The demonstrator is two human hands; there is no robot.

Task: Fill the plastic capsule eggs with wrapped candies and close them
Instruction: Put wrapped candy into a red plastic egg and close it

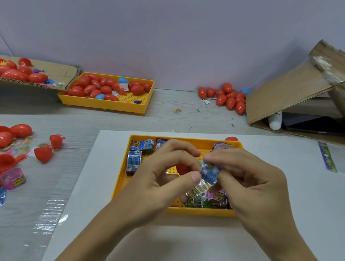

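Over the near yellow tray (122, 179), my left hand (160, 176) and my right hand (243, 177) both pinch a blue wrapped candy (209, 173) between thumb and fingers. Below my hands a red egg half (182, 168) lies in the tray, partly hidden. Blue wrapped candies (134, 157) lie at the tray's left, green and pink ones (207, 199) at its front right. Open red egg halves (43, 153) lie on the table to the left.
A far yellow tray (128, 105) holds several red and blue eggs. More red eggs (228, 98) sit at the back right, others on cardboard (60, 73) at the back left. A tilted cardboard box (287, 93) stands at the right. A white sheet (95, 186) lies under the near tray.
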